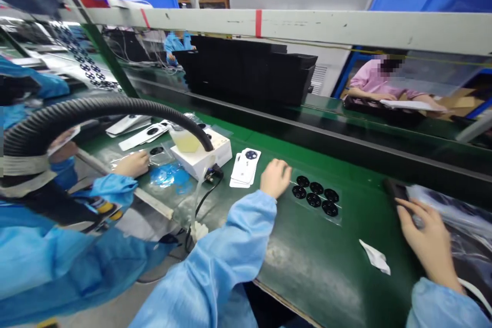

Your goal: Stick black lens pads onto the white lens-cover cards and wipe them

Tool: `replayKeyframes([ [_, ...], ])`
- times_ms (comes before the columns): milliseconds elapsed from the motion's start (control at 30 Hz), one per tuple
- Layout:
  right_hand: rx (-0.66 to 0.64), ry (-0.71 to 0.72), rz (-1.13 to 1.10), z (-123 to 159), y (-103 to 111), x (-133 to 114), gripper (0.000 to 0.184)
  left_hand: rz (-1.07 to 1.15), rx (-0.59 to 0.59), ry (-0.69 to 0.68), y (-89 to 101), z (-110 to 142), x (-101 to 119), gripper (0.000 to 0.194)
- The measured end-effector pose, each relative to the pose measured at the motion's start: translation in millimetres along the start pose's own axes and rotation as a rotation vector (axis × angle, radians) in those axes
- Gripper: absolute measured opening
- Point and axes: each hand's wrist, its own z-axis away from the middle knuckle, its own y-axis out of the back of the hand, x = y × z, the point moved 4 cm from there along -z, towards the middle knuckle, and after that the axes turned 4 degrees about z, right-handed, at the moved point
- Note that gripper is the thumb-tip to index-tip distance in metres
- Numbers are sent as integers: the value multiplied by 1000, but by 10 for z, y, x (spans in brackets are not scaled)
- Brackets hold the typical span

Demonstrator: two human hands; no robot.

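Note:
My left hand point(275, 178) has its fingers curled at the left edge of a clear plastic sheet point(322, 213) that carries several round black ring-shaped parts point(314, 200). Whatever lies between those fingertips is hidden. To its left lies a small stack of white phone back panels point(245, 168), the top one with a dark round camera area. My right hand point(425, 236) is at the black tray point(392, 189) on the right, fingers stretched over its near corner and thumb apart. Clear plastic-wrapped pieces point(442, 205) lie in the tray.
A crumpled white tissue point(375, 257) lies between sheet and tray. Left stand a white box point(219, 151) with a bottle of yellowish liquid point(186, 141), blue film pieces point(169, 177) and a ribbed black hose point(115, 105). A co-worker's hand point(132, 164) is close by.

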Motion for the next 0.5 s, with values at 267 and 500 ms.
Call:
replayKeyframes([
  [267,-207,156,-339,274,-552,-1000,27,-245,214,517,486,-199,-981,35],
  [500,-258,149,-418,438,-588,-1067,26,-105,293,467,704,-214,-840,26],
])
